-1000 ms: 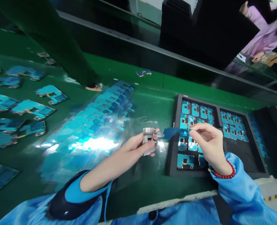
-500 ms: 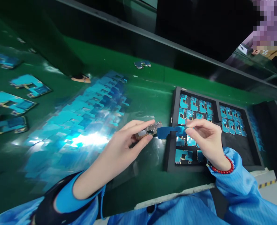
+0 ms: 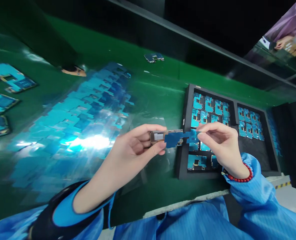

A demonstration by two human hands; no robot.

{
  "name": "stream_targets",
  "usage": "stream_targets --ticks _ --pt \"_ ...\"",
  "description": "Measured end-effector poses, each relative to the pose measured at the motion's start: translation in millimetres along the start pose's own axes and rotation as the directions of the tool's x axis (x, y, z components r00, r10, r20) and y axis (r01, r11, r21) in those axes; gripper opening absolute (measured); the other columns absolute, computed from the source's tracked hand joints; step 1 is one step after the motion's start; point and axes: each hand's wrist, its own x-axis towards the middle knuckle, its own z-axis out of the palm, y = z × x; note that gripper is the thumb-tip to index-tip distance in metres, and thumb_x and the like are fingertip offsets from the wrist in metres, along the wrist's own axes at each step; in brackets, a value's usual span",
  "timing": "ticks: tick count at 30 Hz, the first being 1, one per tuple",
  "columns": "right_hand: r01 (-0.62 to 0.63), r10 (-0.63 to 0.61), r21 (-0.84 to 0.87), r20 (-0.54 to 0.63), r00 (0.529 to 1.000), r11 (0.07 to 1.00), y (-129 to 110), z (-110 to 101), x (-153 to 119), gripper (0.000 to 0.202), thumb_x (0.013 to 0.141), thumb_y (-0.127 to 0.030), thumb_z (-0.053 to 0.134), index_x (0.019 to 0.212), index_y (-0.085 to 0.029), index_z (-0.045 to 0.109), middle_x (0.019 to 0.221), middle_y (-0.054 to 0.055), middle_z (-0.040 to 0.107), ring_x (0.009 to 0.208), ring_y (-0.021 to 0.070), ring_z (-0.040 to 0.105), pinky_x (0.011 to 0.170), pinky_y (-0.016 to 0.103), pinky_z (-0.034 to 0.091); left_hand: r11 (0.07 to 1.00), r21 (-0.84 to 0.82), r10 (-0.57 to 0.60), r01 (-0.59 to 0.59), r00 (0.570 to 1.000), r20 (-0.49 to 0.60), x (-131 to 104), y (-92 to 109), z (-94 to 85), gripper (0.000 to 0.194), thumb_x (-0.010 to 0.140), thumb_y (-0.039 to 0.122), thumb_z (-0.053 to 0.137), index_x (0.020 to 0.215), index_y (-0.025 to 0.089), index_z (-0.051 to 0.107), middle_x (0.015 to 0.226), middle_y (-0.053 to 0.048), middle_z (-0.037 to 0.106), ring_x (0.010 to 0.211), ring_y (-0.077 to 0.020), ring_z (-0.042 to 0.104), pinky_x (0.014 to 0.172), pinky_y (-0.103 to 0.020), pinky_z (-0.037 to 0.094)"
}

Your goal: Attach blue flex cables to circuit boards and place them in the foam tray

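My left hand (image 3: 142,141) is closed on a small circuit board (image 3: 158,136) with metal shields, gripping its left end between thumb and fingers. A cut-out piece of blue film (image 3: 174,139) lies over the board's right part, seemingly touching it. Its right end is pinched between thumb and forefinger of my right hand (image 3: 219,143), beside the black tray. Left of my hands, many overlapping blue film pieces (image 3: 70,115) are spread on the green table mat (image 3: 153,96).
A black tray (image 3: 181,160) with two compartments holds several blue-covered circuit boards at right. More covered boards (image 3: 20,78) lie at far left, and a single board (image 3: 154,58) lies at the back. Another person's hand (image 3: 284,42) shows at top right.
The board in my left hand has turned to show its flat face and shifted right. The blue film now overlaps it. The view has shifted slightly.
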Motion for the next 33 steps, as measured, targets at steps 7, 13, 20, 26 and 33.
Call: stream_targets --ticks 7,13,20,26,33 --pt "-0.075 0.070 0.090 0.060 0.996 0.993 -0.7 4.4 2.3 0.007 0.072 -0.023 0.080 0.073 -0.020 0.073 0.075 0.002 0.074 0.073 0.0145 0.070 0.071 0.027 0.061 0.978 -0.197 -0.037 0.073 0.983 0.180 -3.3 -9.2 -2.3 0.021 0.085 0.034 0.068 0.105 0.039 0.073 0.115 0.008 0.073 0.105 -0.0173 0.069 0.085 -0.022 0.058" --pt "-0.113 0.103 0.128 0.081 0.991 0.985 1.2 4.0 1.7 0.006 0.073 -0.018 0.080 0.075 -0.021 0.075 0.078 0.001 0.075 0.073 0.0132 0.070 0.070 0.025 0.062 0.982 -0.174 -0.046 0.077 0.984 0.175 -6.5 -11.3 -3.9 0.020 0.088 0.032 0.066 0.105 0.041 0.073 0.115 0.010 0.073 0.106 -0.0177 0.068 0.084 -0.022 0.059" --pt "-0.139 0.128 0.122 0.097 0.987 0.983 -0.8 5.7 1.1 0.008 0.073 -0.013 0.079 0.076 -0.020 0.075 0.075 0.000 0.074 0.067 0.0117 0.070 0.066 0.022 0.062 0.964 -0.204 -0.140 0.169 0.979 0.149 -10.9 -1.4 -0.2 0.020 0.084 0.026 0.065 0.098 0.035 0.076 0.114 0.007 0.072 0.108 -0.0216 0.068 0.082 -0.022 0.059" --pt "-0.135 0.126 0.097 0.095 0.987 0.986 -2.9 5.5 1.1 0.009 0.073 -0.012 0.078 0.075 -0.020 0.075 0.074 -0.001 0.074 0.066 0.0107 0.069 0.066 0.021 0.062 0.975 -0.139 -0.160 0.170 0.984 0.082 -11.9 1.4 2.1 0.030 0.072 0.019 0.075 0.097 0.036 0.077 0.109 0.007 0.074 0.101 -0.0179 0.070 0.080 -0.012 0.055" --pt "-0.122 0.118 0.044 0.074 0.990 0.992 -3.6 6.7 0.2 0.007 0.073 -0.015 0.079 0.074 -0.020 0.074 0.074 0.000 0.074 0.066 0.0110 0.069 0.063 0.021 0.061 0.982 -0.066 -0.172 0.179 0.980 0.104 -12.5 0.3 -1.6 0.033 0.073 0.019 0.076 0.101 0.037 0.075 0.098 0.009 0.077 0.094 -0.0213 0.073 0.081 -0.020 0.059"
